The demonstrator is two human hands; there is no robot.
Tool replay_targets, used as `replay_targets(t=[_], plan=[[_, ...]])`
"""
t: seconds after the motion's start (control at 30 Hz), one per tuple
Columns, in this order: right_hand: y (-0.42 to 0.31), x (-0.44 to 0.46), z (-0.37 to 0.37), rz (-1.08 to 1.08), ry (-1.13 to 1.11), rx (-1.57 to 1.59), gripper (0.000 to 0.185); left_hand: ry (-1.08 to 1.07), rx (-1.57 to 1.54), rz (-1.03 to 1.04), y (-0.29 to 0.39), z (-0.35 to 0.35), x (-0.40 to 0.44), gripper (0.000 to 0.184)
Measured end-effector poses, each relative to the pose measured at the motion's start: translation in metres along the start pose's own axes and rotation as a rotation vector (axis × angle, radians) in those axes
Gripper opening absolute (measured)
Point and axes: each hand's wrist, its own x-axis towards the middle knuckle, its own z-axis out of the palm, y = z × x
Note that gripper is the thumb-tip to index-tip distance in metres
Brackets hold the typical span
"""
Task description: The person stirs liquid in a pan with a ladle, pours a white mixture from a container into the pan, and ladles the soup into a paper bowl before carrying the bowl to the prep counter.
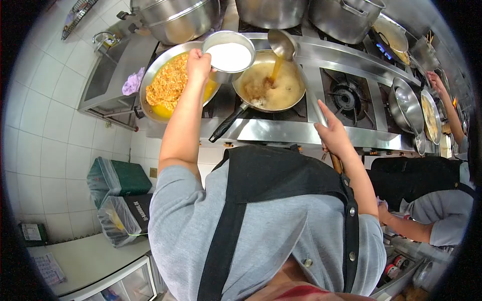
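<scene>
My left hand [199, 66] grips the rim of a round metal bowl [228, 37] holding something white. The bowl is held above the gap between two pans. My right hand [334, 131] is wrapped round the long handle of a metal ladle [281, 45]. From the tilted ladle, brown liquid [274, 70] runs down into a black-handled frying pan [227, 124] on the stove. Pale, bubbly liquid [286, 93] fills that pan, with a browner patch under the stream. To the left, a wide pan [144, 96] contains orange-brown shredded food [170, 83] in yellow liquid.
Large steel pots [271, 12] line the back of the stove. Right of the frying pan is an unlit burner [346, 95]. Farther right are metal bowls [406, 103] and a co-worker's arm [447, 103]. A sink [113, 55] and a purple cloth [133, 81] are at left.
</scene>
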Motion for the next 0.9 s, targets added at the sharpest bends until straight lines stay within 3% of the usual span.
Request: replay_targets(t=[0.1,0.17,0.3,0.37,0.4,0.47,0.5,0.57,0.67,0.9], plan=[[0.015,0.008,0.002,0.074,0.022,-0.170,0.061,-0.002,0.022,0.004,-0.008,0.002,0.005,0.013],[0.056,0.026,0.001,-0.138,0.093,-0.501,0.061,0.002,0.039,0.012,-0.009,0.003,0.007,0.013],[0.069,0.027,0.008,-0.086,0.081,-0.419,0.060,0.014,0.133,0.052,0.004,0.010,0.000,0.013],[0.031,0.010,0.012,0.218,-0.158,-0.085,0.060,0.022,0.174,0.064,0.008,0.010,-0.002,0.013],[0.028,0.009,0.013,0.217,-0.157,-0.085,0.060,0.026,0.193,0.074,0.010,0.010,-0.002,0.013],[0.024,0.008,0.013,0.348,-0.284,0.400,0.058,0.025,0.209,0.086,0.008,0.011,0.001,0.013],[0.022,0.009,0.010,0.348,-0.281,0.399,0.058,0.026,0.211,0.088,0.003,0.010,0.005,0.012],[0.019,0.013,0.004,0.482,-0.429,0.887,0.056,0.027,0.214,0.090,0.006,0.009,0.004,0.012],[0.011,0.012,0.002,0.515,-0.432,0.972,0.055,0.010,0.224,0.079,0.009,0.010,0.005,0.012],[-0.027,-0.006,0.001,0.322,-0.228,0.469,0.062,-0.010,0.266,0.119,-0.004,0.011,0.014,0.014]])
